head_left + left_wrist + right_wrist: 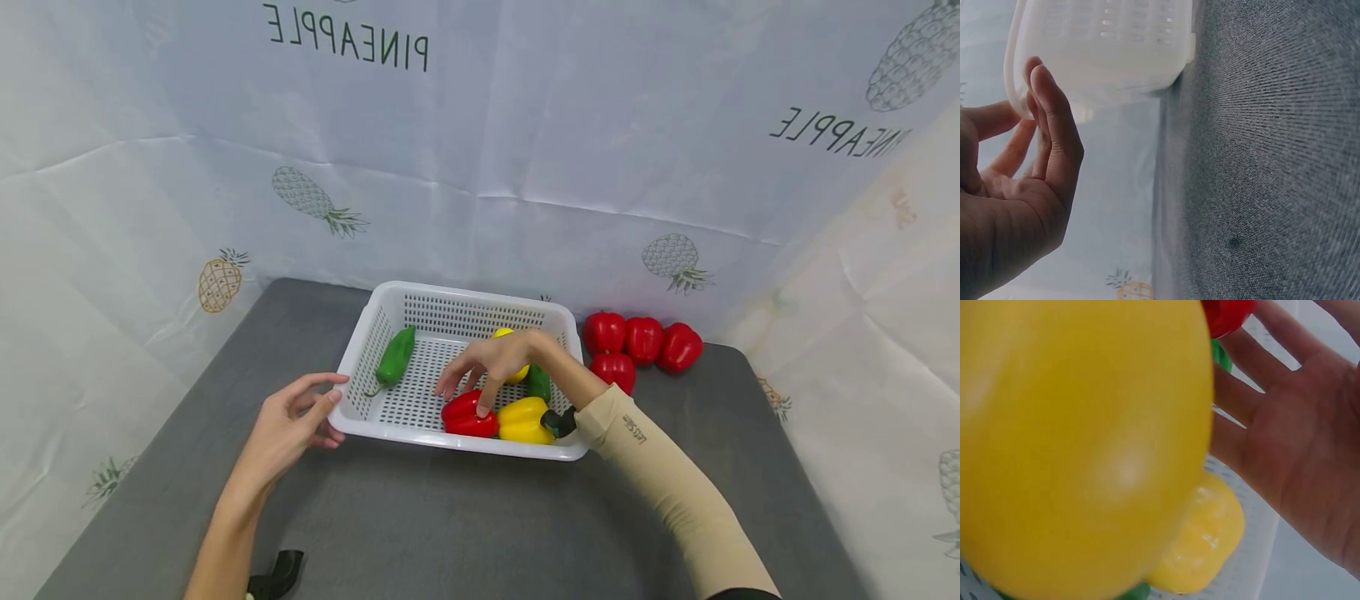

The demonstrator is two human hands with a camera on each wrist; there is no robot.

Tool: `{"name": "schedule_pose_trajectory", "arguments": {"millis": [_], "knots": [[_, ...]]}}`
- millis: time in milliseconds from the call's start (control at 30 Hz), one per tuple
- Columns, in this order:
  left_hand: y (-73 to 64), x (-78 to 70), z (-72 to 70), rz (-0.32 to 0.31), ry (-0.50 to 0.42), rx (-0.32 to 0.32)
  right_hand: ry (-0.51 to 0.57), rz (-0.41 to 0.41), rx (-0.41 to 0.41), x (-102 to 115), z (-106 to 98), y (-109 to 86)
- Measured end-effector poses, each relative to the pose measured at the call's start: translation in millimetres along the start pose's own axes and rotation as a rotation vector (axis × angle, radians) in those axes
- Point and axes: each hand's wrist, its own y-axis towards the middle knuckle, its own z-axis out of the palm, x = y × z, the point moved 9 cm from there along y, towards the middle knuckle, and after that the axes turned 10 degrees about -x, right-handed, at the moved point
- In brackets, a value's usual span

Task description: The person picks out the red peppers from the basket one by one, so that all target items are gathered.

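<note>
My left hand (pixel 288 425) pinches the left rim of a white plastic basket (pixel 450 439) between thumb and fingers; the left wrist view shows the fingertips on the basket wall (pixel 1104 69). Inside the basket, my right hand (pixel 491 367) reaches over a red bell pepper (pixel 465 417), thumb on its near side and fingers spread loosely beyond it. A yellow bell pepper (pixel 523 421) lies beside the red one, large in the right wrist view. Behind the right hand are another yellow pepper (pixel 501 332) and a green pepper (pixel 538 382), both partly hidden. A long green pepper (pixel 396 357) lies at the left.
Several red bell peppers (pixel 643 340) stand on the grey table (pixel 465 525) just right of the basket. A pineapple-print curtain (pixel 480 167) hangs behind and at both sides. A black wrist mount (pixel 558 423) on the right arm sits over the basket's near right corner.
</note>
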Motion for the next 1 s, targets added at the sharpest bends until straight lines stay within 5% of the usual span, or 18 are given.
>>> {"name": "schedule_pose_trajectory", "arguments": {"millis": [533, 1000], "knots": [[0.2, 2.4, -1.3, 0.011, 0.055, -0.015, 0.113, -0.012, 0.057, -13, 0, 0.4], [0.1, 1.0, -2.4, 0.014, 0.073, -0.015, 0.09, 0.059, 0.052, -21, -2, -0.6]]}}
